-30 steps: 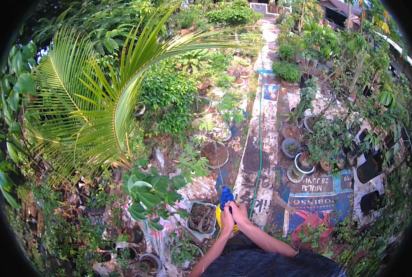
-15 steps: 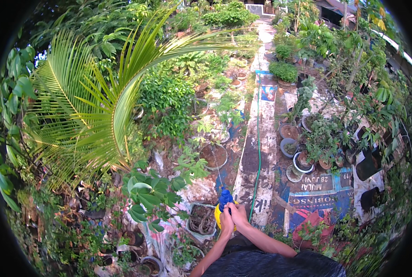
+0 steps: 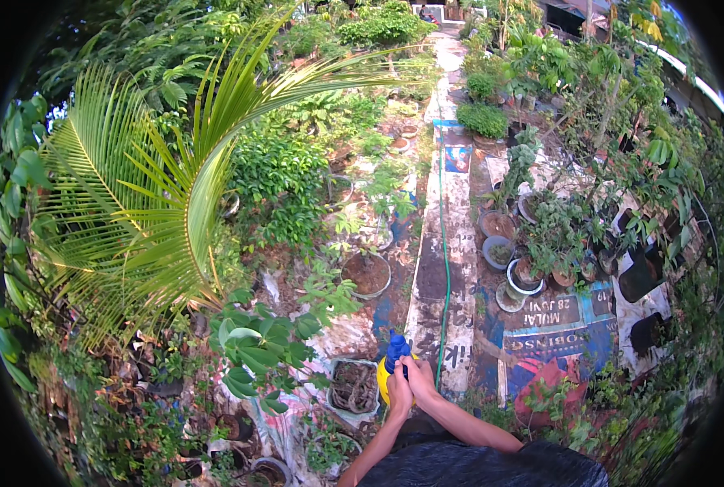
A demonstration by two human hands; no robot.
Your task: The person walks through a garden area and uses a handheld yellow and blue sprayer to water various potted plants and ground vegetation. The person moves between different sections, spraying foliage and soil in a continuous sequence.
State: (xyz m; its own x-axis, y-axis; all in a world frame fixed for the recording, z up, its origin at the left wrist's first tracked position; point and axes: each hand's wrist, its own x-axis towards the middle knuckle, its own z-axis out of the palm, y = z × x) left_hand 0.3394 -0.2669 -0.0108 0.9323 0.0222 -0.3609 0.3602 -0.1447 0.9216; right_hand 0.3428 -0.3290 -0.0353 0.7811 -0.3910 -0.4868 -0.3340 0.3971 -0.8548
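Both hands, left hand (image 3: 398,395) and right hand (image 3: 419,378), stay clasped around the yellow spray bottle (image 3: 391,367), barely shifted, its blue top uncovered.

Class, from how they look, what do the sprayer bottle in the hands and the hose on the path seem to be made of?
Sprayer bottle: probably plastic, with a glossy yellow body and a blue top.
Hose: probably rubber or soft plastic; it is thin, green and lies in a gentle curve along the path.

sprayer bottle (image 3: 388,375) — body mostly hidden by both hands | forearms — cut off at lower edge
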